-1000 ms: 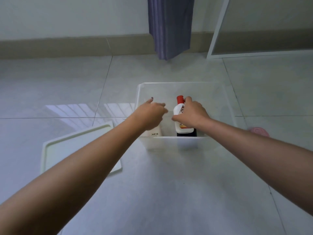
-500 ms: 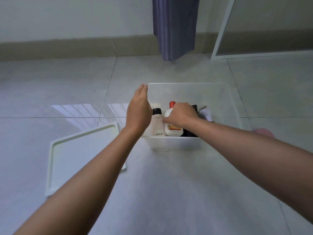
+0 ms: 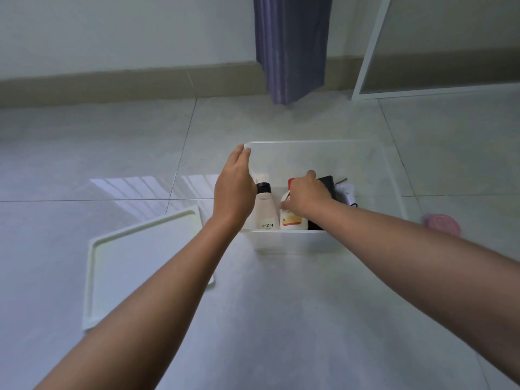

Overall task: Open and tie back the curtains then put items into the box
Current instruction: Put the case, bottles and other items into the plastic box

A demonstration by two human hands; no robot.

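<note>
A clear plastic box (image 3: 318,143) stands on the tiled floor. Inside it lie a beige bottle with a black cap (image 3: 266,206), a white bottle with a red cap (image 3: 292,220), a black item (image 3: 327,182) and a white device (image 3: 347,192). My left hand (image 3: 233,190) rests flat along the box's left wall with straight fingers. Reaching into the box, my right hand (image 3: 305,197) lies over the white bottle with fingers curled on it. The purple curtain (image 3: 292,46) hangs at the back wall.
The box's white lid (image 3: 140,257) lies on the floor to the left. A pink round object (image 3: 443,224) sits on the floor to the right of the box. A white door frame (image 3: 368,49) stands at the back right.
My left hand let go of the beige bottle and moved to the box's left wall. The white bottle went from upright to lying down under my right hand.
</note>
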